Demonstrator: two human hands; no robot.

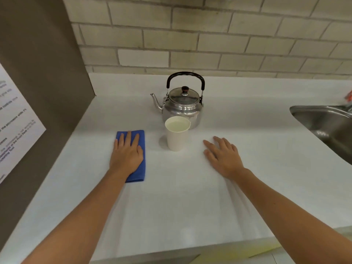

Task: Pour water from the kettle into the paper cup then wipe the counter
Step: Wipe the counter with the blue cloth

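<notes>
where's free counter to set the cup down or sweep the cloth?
Free: the near counter between both forearms, and the stretch between right hand and sink. Crowded: paper cup right against kettle; left hand flat on blue cloth.

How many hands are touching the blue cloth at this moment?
1. The left hand lies flat on the blue cloth, left of the paper cup. The right hand rests on the bare counter.
</notes>
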